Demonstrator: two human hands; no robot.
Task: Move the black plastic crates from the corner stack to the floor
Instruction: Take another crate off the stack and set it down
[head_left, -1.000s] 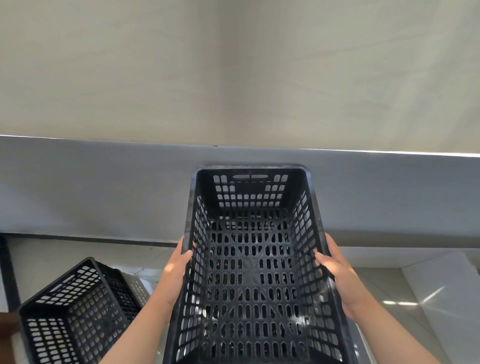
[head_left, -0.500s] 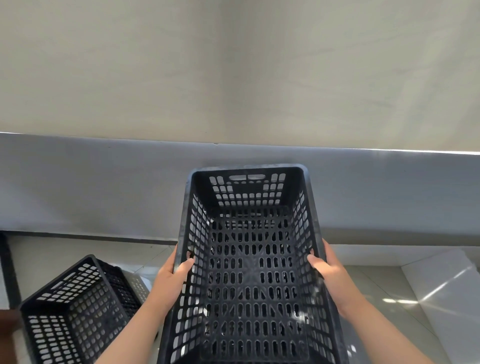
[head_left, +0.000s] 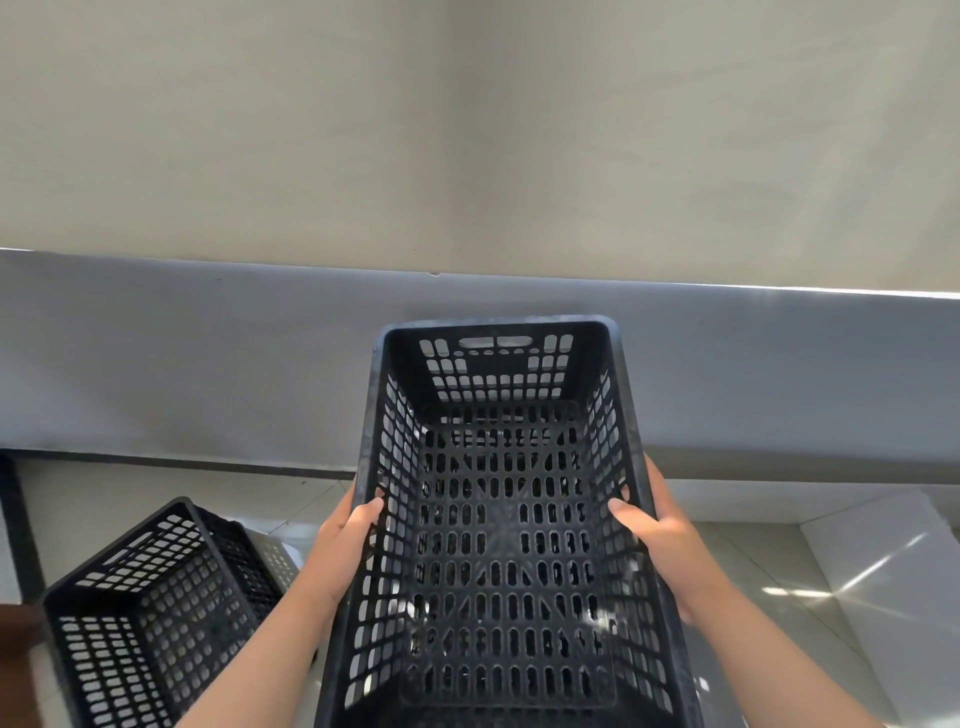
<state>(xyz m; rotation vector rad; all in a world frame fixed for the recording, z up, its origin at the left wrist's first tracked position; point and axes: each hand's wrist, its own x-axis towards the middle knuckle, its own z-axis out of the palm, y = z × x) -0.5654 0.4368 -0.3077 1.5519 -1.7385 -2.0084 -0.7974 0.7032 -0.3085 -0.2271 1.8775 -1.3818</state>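
Crate held mid-air, long axis pointing away from body. Left hand and right hand clamp opposite long rims, equally near. Floor below; second crate lower left.

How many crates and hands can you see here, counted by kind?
Black plastic crates: 2, the held crate and the floor crate
Hands: 2, the left hand and the right hand, both gripping the held crate's sides
Total: 4
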